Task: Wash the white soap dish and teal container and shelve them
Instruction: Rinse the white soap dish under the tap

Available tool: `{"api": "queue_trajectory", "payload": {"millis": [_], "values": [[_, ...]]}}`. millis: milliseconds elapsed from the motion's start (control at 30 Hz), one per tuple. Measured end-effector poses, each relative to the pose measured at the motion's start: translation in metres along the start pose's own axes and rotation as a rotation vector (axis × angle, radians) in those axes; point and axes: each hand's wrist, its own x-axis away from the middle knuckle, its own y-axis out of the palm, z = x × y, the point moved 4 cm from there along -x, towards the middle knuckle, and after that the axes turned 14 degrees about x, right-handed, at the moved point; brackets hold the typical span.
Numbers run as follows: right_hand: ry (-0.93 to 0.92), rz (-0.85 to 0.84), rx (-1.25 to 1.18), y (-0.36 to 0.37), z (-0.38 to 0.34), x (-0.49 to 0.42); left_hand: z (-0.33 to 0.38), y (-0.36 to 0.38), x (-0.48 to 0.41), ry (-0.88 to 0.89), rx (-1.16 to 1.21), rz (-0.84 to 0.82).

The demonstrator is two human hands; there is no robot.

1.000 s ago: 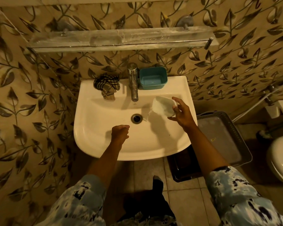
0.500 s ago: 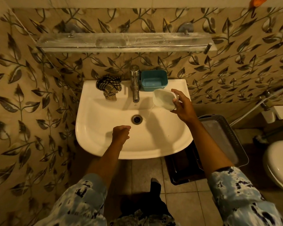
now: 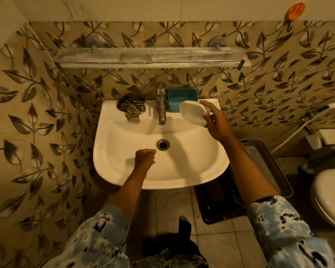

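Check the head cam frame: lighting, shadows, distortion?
Head view: dim, warm yellow light; the right hand holding the white soap dish and the left hand cast soft shadows into the sink; wide-angle bending curves the shelf and the wall edges; the centre is sharp.

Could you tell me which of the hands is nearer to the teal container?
Right. The right hand holds the white soap dish just before the teal container; the left hand hangs fisted near the drain.

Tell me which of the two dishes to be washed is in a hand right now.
The white soap dish, gripped in the right hand; the teal container sits untouched on the sink's back ledge.
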Motion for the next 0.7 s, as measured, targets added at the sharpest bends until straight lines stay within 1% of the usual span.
{"api": "queue_trajectory", "payload": {"millis": [167,300,467,600,700], "values": [[-0.047,0.01,0.062,-0.006,-0.011,0.0,0.008,0.003,0.004,0.018,0.019,-0.006],[-0.089,0.058,0.139,-0.007,-0.022,0.006,0.009,0.004,0.007,0.023,0.029,-0.006],[-0.126,0.003,0.189,0.01,-0.022,0.023,0.006,0.001,0.011,0.019,0.026,0.001],[-0.135,0.071,0.245,0.012,-0.025,0.029,0.006,-0.002,0.011,0.024,0.012,0.009],[-0.057,-0.021,0.332,0.023,-0.02,0.034,0.007,-0.002,0.011,0.028,0.011,0.011]]}}
